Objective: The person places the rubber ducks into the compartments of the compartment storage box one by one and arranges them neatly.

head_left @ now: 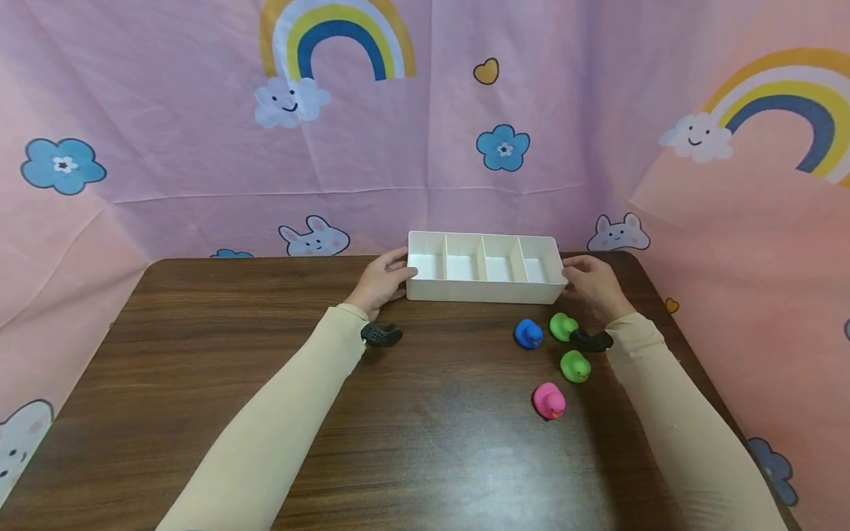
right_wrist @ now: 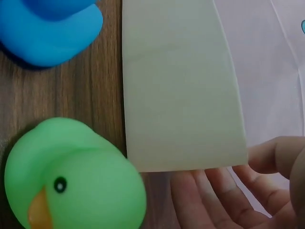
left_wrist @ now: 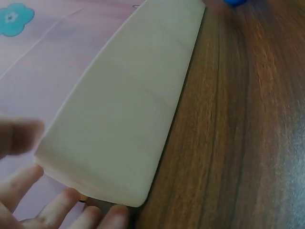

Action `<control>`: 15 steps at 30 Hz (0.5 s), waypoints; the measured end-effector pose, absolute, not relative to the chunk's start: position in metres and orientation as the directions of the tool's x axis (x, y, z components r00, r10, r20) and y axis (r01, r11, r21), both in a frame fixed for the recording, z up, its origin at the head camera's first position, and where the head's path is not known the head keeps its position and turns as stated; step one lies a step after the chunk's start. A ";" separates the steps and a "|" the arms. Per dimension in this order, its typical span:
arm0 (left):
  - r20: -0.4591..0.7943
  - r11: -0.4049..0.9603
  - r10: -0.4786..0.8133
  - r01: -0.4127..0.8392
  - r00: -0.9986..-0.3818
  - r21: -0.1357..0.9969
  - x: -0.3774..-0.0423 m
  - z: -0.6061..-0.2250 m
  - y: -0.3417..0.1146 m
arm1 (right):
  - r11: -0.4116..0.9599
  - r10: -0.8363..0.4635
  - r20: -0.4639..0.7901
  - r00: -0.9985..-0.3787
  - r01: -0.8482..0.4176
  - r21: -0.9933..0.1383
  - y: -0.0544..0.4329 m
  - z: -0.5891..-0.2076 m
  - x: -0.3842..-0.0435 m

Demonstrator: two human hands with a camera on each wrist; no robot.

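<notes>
A long white box (head_left: 485,293) with several compartments stands near the table's far edge, nothing visible inside. My left hand (head_left: 381,280) grips its left end, the thumb over the rim. In the left wrist view, the fingers (left_wrist: 59,205) lie along that end wall and the blurred thumb is by the upper corner. At the other end my right hand (head_left: 592,284) holds the box, its thumb at the top corner in the right wrist view and the fingers (right_wrist: 186,195) partly hidden behind the end wall. A green rubber duck (head_left: 561,326) sits just in front of the right hand.
A blue duck (head_left: 528,334) sits in front of the box. Closer to me are another green duck (head_left: 575,366) and a pink duck (head_left: 549,401). Behind the brown wooden table (head_left: 265,369) hangs a patterned pink cloth (head_left: 372,162), which also covers both sides.
</notes>
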State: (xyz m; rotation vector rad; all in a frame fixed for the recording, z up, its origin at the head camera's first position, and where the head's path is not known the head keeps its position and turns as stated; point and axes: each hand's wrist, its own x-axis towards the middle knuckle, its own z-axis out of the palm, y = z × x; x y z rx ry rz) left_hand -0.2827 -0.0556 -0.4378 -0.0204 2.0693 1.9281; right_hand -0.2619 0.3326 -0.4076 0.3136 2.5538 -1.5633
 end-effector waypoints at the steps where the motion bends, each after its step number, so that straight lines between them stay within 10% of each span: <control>1: -0.234 0.086 0.193 -0.221 -0.953 0.971 -0.283 -0.439 -0.055 | 0.440 0.114 -0.221 -0.968 0.249 -0.863 0.333 -0.408 -0.262; 15: -0.202 0.086 0.219 -0.187 -0.955 0.979 -0.286 -0.446 -0.057 | 0.391 0.143 -0.233 -0.962 0.271 -0.880 0.334 -0.410 -0.263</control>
